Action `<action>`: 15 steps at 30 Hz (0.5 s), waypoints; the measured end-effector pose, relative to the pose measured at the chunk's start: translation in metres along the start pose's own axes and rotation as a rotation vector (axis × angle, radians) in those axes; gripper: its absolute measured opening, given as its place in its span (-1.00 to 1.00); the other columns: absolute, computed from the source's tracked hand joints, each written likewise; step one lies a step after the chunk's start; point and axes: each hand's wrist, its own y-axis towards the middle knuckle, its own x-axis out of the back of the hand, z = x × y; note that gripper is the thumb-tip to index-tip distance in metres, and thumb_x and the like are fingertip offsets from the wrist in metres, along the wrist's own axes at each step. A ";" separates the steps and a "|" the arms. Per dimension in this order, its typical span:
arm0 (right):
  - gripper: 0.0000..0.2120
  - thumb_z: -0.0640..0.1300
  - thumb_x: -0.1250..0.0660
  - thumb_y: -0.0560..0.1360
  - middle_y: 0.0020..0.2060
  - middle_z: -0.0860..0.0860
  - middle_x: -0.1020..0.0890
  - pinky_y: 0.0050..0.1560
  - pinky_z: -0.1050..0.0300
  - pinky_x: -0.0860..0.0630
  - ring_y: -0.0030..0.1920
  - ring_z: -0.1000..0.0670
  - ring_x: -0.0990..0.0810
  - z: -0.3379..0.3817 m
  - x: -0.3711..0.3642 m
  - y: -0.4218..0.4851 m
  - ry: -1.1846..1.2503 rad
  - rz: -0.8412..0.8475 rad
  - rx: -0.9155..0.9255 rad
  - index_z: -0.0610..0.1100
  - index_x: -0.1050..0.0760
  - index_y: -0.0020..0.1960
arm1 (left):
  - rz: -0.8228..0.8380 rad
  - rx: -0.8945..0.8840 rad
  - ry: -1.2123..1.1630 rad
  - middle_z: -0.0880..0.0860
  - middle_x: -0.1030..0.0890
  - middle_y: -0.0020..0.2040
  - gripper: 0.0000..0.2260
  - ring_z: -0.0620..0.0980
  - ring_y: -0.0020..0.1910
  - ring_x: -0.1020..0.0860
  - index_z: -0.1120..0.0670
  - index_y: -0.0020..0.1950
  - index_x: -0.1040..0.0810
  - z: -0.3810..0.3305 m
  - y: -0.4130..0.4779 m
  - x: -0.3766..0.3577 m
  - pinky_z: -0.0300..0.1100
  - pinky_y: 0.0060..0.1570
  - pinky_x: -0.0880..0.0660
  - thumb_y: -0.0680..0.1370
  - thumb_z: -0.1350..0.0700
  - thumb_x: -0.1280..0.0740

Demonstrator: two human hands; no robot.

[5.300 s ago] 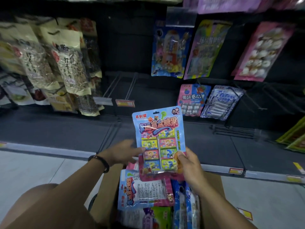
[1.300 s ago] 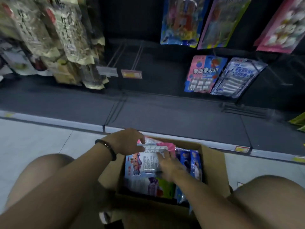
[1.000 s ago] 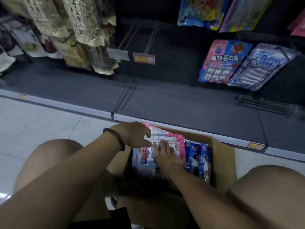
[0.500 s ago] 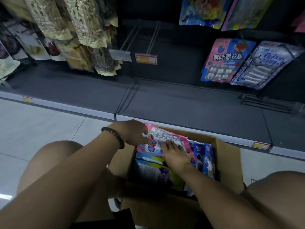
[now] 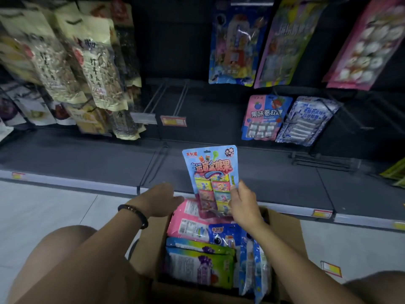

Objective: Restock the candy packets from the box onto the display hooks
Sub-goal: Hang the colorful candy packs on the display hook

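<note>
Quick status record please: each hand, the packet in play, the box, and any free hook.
right hand: pinches the light-blue card-backed candy packet by its lower right edge, upright above the open brown cardboard box
left hand: fingers relaxed, holding nothing, over the box's far left corner
box contents: flat pink packet, green-and-purple packet, more blue ones
free hook: bare wire hook with orange price tag, left of the hanging pink-and-blue packet
stage: packet out of the box, not yet hung
</note>
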 end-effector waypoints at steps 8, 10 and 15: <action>-0.78 -0.17 -0.19 0.76 0.02 -0.01 -0.79 0.06 -0.06 -0.69 0.03 -0.04 -0.77 0.039 0.057 -0.021 0.362 0.008 -0.037 -0.13 -0.61 0.20 | -0.148 -0.230 -0.754 -0.12 -0.64 0.30 -0.67 -0.04 0.28 -0.64 -0.03 0.41 -0.43 -0.039 -0.013 0.003 0.07 0.18 -0.66 0.66 0.02 -0.38; -0.79 -0.15 -0.18 0.76 0.06 -0.01 -0.77 0.16 -0.22 -0.67 0.06 -0.06 -0.76 0.047 0.069 -0.028 0.327 -0.028 0.016 -0.07 -0.59 0.23 | -0.137 -0.281 -0.896 -0.07 -0.69 0.26 -0.73 0.02 0.19 -0.70 -0.02 0.38 -0.47 -0.052 -0.020 0.008 0.14 0.11 -0.68 0.68 0.10 -0.36; -0.57 -0.23 -0.35 0.68 0.16 0.07 -0.73 0.20 -0.19 -0.67 0.11 0.02 -0.74 0.084 0.115 -0.040 0.321 -0.110 0.193 0.16 -0.41 0.43 | -0.181 -0.362 -1.000 0.02 -0.71 0.24 -0.76 0.07 0.15 -0.72 0.04 0.35 -0.50 -0.090 -0.037 0.037 0.21 0.11 -0.67 0.69 0.15 -0.33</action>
